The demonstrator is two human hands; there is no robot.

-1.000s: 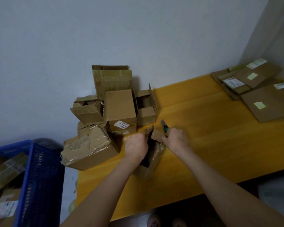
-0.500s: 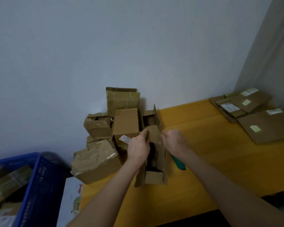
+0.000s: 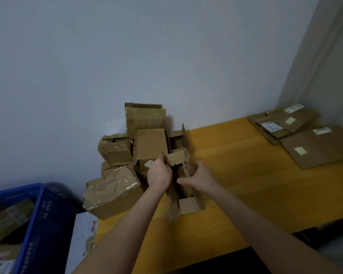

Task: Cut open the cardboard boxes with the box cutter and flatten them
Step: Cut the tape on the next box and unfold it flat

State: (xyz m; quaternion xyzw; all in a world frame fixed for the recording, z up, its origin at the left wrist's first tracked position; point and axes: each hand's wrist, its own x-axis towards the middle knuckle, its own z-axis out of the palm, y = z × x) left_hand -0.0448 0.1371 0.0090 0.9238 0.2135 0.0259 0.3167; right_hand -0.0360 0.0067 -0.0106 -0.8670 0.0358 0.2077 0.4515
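Since half a second ago the right hand has shifted off the top flap and now lies against the right side of the opened cardboard box, and the green box cutter that lay on the table beside that box no longer shows. That box stands on the yellow table near its left edge, a little in from the near edge, with its top flaps spread and its dark inside showing; one flap at its near end hangs outward. The left hand is clenched on the upper left flap, pinching the cardboard between thumb and fingers. The right hand is spread, fingers extended, pressed to the box's right wall rather than closed around it; motion blur hides whether the fingertips hook an edge.

Just behind and to the left, touching the box, a pile of unopened boxes fills the table's far left corner against the wall: a tall taped one at the back, smaller ones in front, and a large crumpled box overhanging the left edge. At the far right corner of the table lies a stack of flattened boxes with labels facing up. Off the table's left edge stands a blue plastic crate holding more cardboard.
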